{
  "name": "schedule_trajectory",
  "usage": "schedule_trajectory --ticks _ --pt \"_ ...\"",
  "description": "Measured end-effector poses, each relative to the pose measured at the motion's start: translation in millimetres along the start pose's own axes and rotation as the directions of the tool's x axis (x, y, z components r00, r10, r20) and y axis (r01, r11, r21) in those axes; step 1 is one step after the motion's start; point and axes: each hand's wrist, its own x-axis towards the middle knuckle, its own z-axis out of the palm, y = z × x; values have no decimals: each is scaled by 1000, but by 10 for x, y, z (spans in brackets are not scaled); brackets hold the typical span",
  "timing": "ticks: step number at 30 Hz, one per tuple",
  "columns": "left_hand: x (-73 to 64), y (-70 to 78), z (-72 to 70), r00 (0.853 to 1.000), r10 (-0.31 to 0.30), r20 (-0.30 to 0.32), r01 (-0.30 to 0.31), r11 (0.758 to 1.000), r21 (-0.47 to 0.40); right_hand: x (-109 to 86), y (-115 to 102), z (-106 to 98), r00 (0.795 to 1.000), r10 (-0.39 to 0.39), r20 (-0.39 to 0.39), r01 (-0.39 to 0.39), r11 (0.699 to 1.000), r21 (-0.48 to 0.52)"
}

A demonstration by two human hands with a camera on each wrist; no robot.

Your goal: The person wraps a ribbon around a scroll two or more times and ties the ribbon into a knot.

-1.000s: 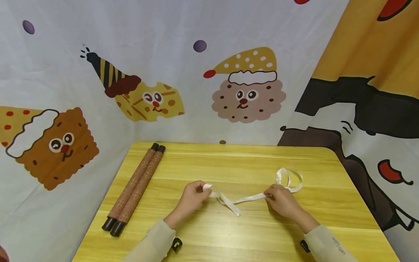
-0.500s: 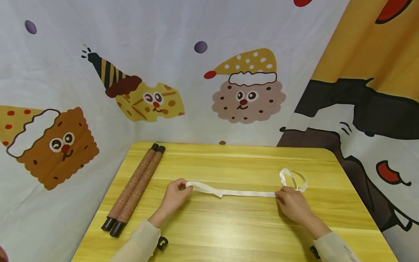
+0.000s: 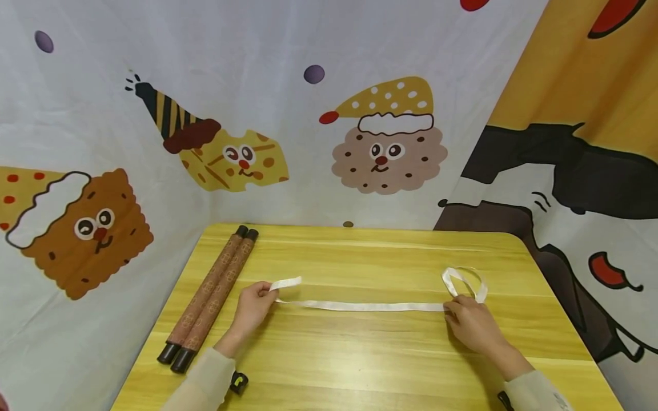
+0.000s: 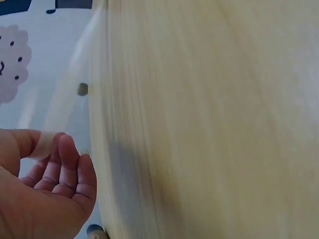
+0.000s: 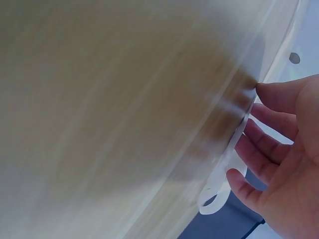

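Note:
A white satin ribbon [image 3: 375, 307] stretches almost straight across the table between the two hands. On the left, my left hand [image 3: 253, 308] pinches it near one end between thumb and index finger, and a short tail sticks out to the right. The other fingers are loosely curled in the left wrist view, where the ribbon [image 4: 46, 144] is blurred. At the right, my right hand [image 3: 473, 322] holds the ribbon low at the tabletop with thumb and fingertips. Beyond those fingers the rest of the ribbon lies in loose loops [image 3: 451, 282].
Two brown patterned rolls with black end caps [image 3: 213, 297] lie side by side along the left of the wooden table [image 3: 360, 365]. A white curtain with cartoon prints [image 3: 308, 188] hangs behind the table's far edge.
My left hand has moved left, drawing the crumpled ribbon out into a nearly straight line. My right hand has shifted to the right, and the loops have slid a little that way too.

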Motion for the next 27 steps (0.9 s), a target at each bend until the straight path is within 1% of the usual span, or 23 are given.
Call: schedule_trajectory --ticks 2,3,5,8,9,10,12,13,14,16,19,21,24,27 --pt "13 -18 -33 1000 -30 -8 30 999 -43 -14 24 -5 1000 8 4 -8 1000 0" --pt "21 -26 -49 999 -42 -8 41 996 -79 -19 36 -6 1000 12 6 -12 1000 -2" --pt "28 -32 -79 998 -69 -6 67 983 -171 -30 57 -9 1000 8 1 -8 1000 -5" --pt "29 -23 -126 994 -110 27 113 943 -314 -41 79 -20 1000 -5 -12 5 1000 -6" --pt "27 -14 -143 992 -120 48 129 926 -354 -44 88 -22 1000 -9 -17 9 1000 -7" --pt "22 -3 -159 989 -132 69 149 915 -375 -47 98 -25 1000 -9 -18 9 1000 -7" --pt "11 22 -194 983 -146 114 179 903 -390 -52 115 -37 1000 -3 -14 3 1000 -2" --pt "5 31 -211 980 -149 132 189 903 -387 -54 124 -41 1000 1 -10 -1 1000 0" --pt "-1 39 -226 978 -150 143 194 903 -384 -56 134 -44 1000 5 -7 -5 1000 1" --pt "-14 52 -250 978 -141 152 188 913 -362 -61 151 -52 1000 14 3 -14 1000 5" --pt "-27 48 -268 980 -130 153 175 929 -327 -70 169 -58 1000 17 12 -17 1000 4" --pt "-32 43 -267 979 -137 148 178 932 -316 -73 176 -60 1000 18 15 -19 1000 3" --pt "-28 34 -255 976 -172 131 205 925 -319 -75 181 -63 1000 18 14 -18 1000 5" --pt "-25 34 -247 973 -212 95 232 918 -321 -80 184 -69 1000 15 8 -15 1000 8"
